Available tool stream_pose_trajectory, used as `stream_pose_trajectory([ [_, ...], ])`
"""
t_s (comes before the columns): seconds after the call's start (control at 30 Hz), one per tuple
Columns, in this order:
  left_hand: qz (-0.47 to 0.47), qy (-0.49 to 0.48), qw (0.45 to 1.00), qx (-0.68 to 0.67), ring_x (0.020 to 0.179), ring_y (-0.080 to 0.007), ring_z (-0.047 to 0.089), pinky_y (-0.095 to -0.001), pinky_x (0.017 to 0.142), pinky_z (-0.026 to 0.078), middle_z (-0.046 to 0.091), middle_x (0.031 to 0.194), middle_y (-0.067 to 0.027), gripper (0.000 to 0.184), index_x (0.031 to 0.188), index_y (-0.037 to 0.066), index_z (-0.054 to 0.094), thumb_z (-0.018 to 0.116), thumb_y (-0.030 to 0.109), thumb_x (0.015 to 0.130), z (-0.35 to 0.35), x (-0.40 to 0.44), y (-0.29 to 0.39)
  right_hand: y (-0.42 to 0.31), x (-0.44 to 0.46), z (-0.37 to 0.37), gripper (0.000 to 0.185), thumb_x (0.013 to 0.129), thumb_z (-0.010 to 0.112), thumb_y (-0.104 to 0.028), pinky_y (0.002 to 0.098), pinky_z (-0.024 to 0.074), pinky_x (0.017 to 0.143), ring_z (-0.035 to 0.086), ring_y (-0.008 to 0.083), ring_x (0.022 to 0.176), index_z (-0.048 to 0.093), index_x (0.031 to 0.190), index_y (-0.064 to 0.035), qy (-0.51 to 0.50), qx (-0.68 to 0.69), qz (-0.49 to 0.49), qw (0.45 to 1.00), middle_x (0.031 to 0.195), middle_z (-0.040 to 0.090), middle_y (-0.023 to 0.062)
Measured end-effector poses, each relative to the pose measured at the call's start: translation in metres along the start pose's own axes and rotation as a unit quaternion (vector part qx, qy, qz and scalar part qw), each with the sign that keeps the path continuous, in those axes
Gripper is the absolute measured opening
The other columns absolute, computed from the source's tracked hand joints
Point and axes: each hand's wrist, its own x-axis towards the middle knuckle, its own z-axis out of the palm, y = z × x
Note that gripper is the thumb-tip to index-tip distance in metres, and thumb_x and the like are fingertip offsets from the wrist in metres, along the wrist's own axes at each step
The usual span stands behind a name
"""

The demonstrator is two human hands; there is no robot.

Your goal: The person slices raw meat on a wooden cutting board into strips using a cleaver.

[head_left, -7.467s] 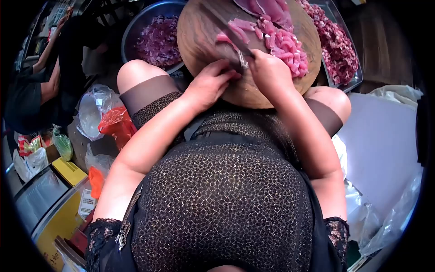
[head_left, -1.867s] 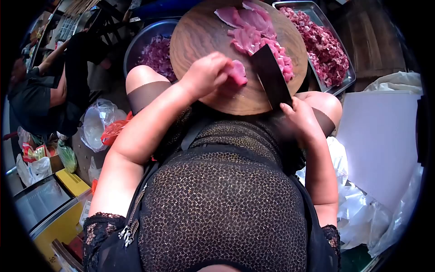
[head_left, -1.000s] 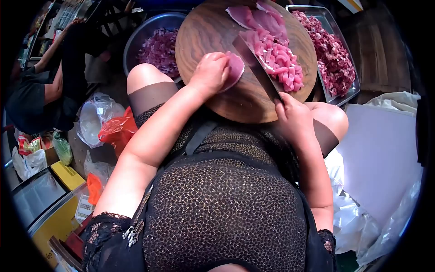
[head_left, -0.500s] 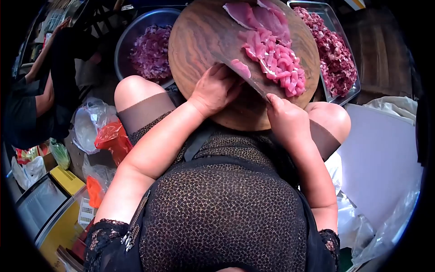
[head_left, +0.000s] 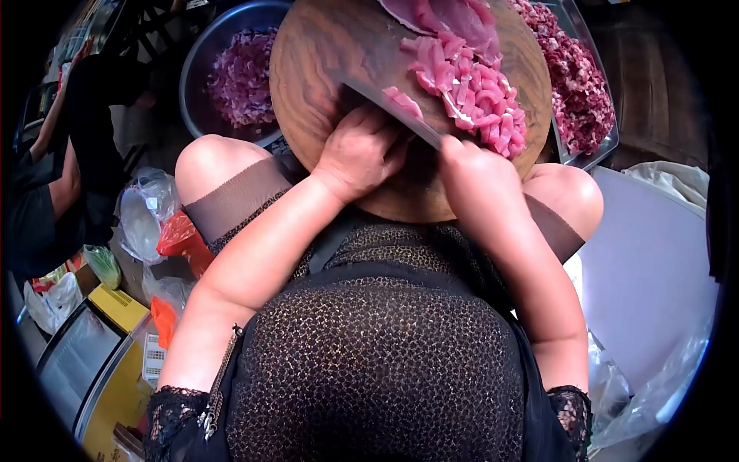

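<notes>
My right hand [head_left: 471, 165] is closed round the handle of a cleaver [head_left: 392, 109], whose blade slants up and left over the round wooden board [head_left: 315, 61]. Bent over the board, my left hand [head_left: 360, 152] presses down against the near side of the blade; what lies under its fingers is hidden. A small pink piece of meat [head_left: 402, 102] lies just beyond the blade. To its right is a heap of cut meat strips [head_left: 481, 100], with wider meat slices [head_left: 454, 21] at the board's far side.
A metal bowl [head_left: 192, 92] of chopped meat stands left of the board, and a metal tray [head_left: 610, 138] of minced meat stands right. Another person [head_left: 96, 138] sits at the far left. Plastic bags [head_left: 185, 239] and a yellow box [head_left: 118, 308] lie at left, a pale panel [head_left: 647, 254] at right.
The left hand brought a meat slice down to the board, and the cleaver moved from beside the strips to against that hand. A small piece now lies beyond the blade. The view has shifted slightly.
</notes>
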Motion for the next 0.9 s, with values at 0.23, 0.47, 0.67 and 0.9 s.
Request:
stream_pose_trajectory([
  [0.23, 0.053, 0.055, 0.997, -0.014, 0.106, -0.0312, 0.059, -0.0410, 0.095, 0.048, 0.062, 0.112, -0.0117, 0.034, 0.109, 0.006, 0.069, 0.073, 0.015, 0.076, -0.014, 0.008, 0.002, 0.033, 0.015, 0.001, 0.019, 0.093, 0.057, -0.022, 0.0504, 0.0532, 0.069, 0.067, 0.0395, 0.078, 0.064, 0.090, -0.0042, 0.106, 0.077, 0.084, 0.988, 0.080, 0.068, 0.0203],
  [0.47, 0.017, 0.056, 0.998, 0.015, 0.100, -0.0299, 0.062, -0.0398, 0.090, 0.051, 0.064, 0.107, -0.0094, 0.031, 0.109, 0.007, 0.070, 0.071, 0.012, 0.079, -0.002, -0.005, 0.002, 0.024, -0.048, -0.001, 0.010, 0.089, 0.057, -0.014, 0.0461, 0.0535, 0.062, 0.067, 0.0351, 0.070, 0.061, 0.093, -0.0057, 0.080, 0.041, -0.002, 0.996, 0.075, 0.065, 0.0150],
  [0.67, 0.056, 0.074, 0.995, 0.026, 0.102, -0.0295, 0.060, -0.0401, 0.091, 0.050, 0.063, 0.107, -0.0092, 0.036, 0.114, 0.012, 0.068, 0.071, 0.016, 0.079, -0.004, -0.004, 0.000, 0.013, -0.032, -0.013, 0.013, 0.094, 0.056, -0.016, 0.0460, 0.0536, 0.064, 0.067, 0.0369, 0.074, 0.062, 0.098, -0.0046, -0.040, 0.018, 0.022, 0.999, 0.079, 0.066, 0.0177],
  [0.9, 0.035, 0.055, 0.998, -0.012, 0.098, -0.0307, 0.062, -0.0407, 0.090, 0.050, 0.065, 0.107, -0.0107, 0.033, 0.110, 0.007, 0.070, 0.072, 0.015, 0.077, -0.008, -0.010, 0.003, 0.002, 0.034, 0.001, 0.013, 0.086, 0.055, -0.012, 0.0484, 0.0545, 0.067, 0.069, 0.0374, 0.078, 0.064, 0.087, -0.0035, 0.024, 0.076, 0.019, 0.997, 0.081, 0.069, 0.0195],
])
